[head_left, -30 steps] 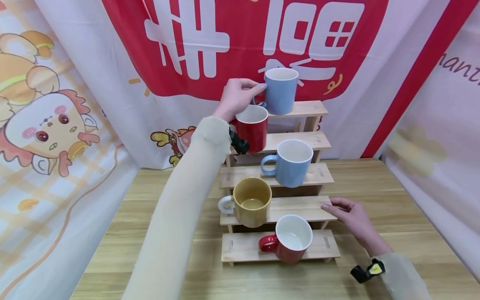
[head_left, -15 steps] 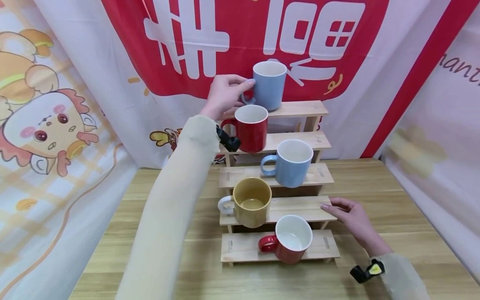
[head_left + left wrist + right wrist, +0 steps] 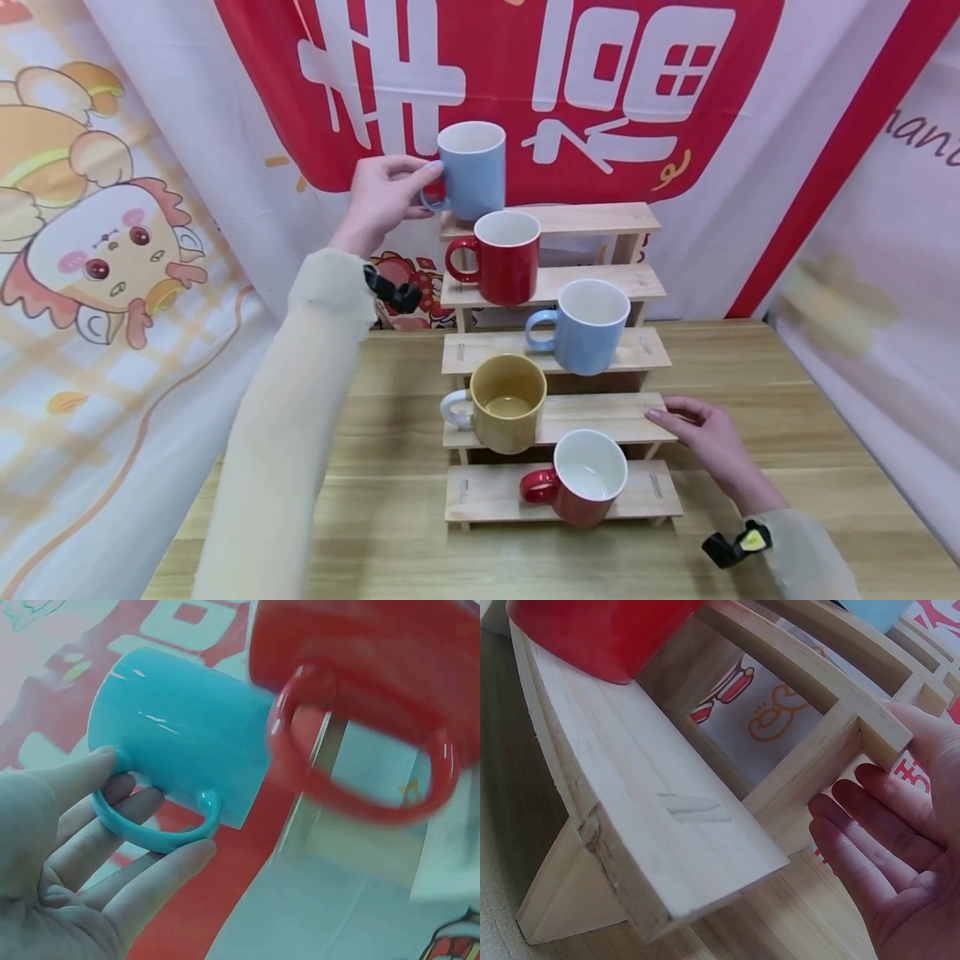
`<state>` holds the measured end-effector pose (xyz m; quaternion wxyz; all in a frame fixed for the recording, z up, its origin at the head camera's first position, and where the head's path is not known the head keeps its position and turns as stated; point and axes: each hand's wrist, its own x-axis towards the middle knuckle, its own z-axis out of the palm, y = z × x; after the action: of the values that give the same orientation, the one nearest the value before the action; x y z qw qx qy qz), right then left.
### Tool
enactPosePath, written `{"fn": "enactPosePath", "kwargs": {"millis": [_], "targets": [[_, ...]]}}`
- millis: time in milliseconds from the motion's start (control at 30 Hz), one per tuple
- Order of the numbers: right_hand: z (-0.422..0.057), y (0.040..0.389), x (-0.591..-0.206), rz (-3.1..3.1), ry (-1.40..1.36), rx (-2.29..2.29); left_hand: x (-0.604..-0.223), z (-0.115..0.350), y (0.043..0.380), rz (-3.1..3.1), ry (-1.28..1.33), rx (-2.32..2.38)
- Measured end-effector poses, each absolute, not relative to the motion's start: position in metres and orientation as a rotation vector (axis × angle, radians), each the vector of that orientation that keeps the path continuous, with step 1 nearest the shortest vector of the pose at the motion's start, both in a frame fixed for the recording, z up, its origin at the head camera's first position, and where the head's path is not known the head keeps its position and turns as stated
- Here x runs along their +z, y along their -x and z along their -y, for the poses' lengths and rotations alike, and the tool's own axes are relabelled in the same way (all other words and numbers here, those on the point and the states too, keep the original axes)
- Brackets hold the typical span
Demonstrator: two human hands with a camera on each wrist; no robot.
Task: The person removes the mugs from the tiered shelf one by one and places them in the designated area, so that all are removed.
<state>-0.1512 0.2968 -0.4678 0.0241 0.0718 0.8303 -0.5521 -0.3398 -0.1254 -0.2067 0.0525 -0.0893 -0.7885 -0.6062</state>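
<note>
At the left end of the top tier, my left hand (image 3: 386, 193) holds a light blue mug (image 3: 474, 175) upright by its handle. The left wrist view has the thumb at the upper end of that mug's handle (image 3: 154, 838), with fingers around and behind it. The mug's base is right at the top board (image 3: 592, 218). Low on the right, my right hand (image 3: 705, 433) grips the end of the second board from the bottom of the wooden tiered stand (image 3: 600, 417). Its thumb lies on top; in the right wrist view the other fingers (image 3: 870, 825) are beside and below the board.
A red mug (image 3: 508, 258), a second light blue mug (image 3: 591, 327), a tan mug (image 3: 507, 404) with white handle and a lower red mug (image 3: 588, 479) stand on separate tiers, handles leftward. Printed cloth (image 3: 322, 125) hangs behind the wooden table (image 3: 390, 500).
My left hand has carried the light blue mug leftward along the top tier, from right of the upper red mug to the tier's left end. My right hand has stayed on the stand.
</note>
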Motion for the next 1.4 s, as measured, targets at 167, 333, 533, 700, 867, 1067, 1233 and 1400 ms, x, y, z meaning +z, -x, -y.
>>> {"fn": "enactPosePath", "kwargs": {"millis": [167,333,533,700,867,1067,1233,1400], "targets": [[-0.296,0.151,-0.467,-2.57,-0.22,-1.709,-0.212,0.154,0.331,2.385,0.232,-1.836],[-0.296,0.15,-0.468,-2.57,-0.214,-1.709,-0.216,0.18,0.319,2.325,0.208,-1.851],[-0.297,0.15,-0.469,-2.581,-0.216,-1.702,-0.224,0.207,0.3,2.309,0.168,-1.837],[-0.3,0.149,-0.468,-2.601,-0.222,-1.677,-0.238,0.218,0.287,2.285,0.155,-1.842],[-0.3,0.149,-0.468,-2.595,-0.223,-1.687,-0.26,0.224,0.279,2.207,0.149,-1.908],[-0.3,0.151,-0.468,-2.588,-0.223,-1.691,-0.3,0.227,0.275,2.111,0.126,-1.883],[-0.299,0.153,-0.468,-2.582,-0.223,-1.688,-0.336,0.227,0.273,2.1,0.036,-1.838],[-0.298,0.153,-0.47,-2.586,-0.223,-1.685,-0.37,0.228,0.271,2.066,-0.05,-1.9]]}}
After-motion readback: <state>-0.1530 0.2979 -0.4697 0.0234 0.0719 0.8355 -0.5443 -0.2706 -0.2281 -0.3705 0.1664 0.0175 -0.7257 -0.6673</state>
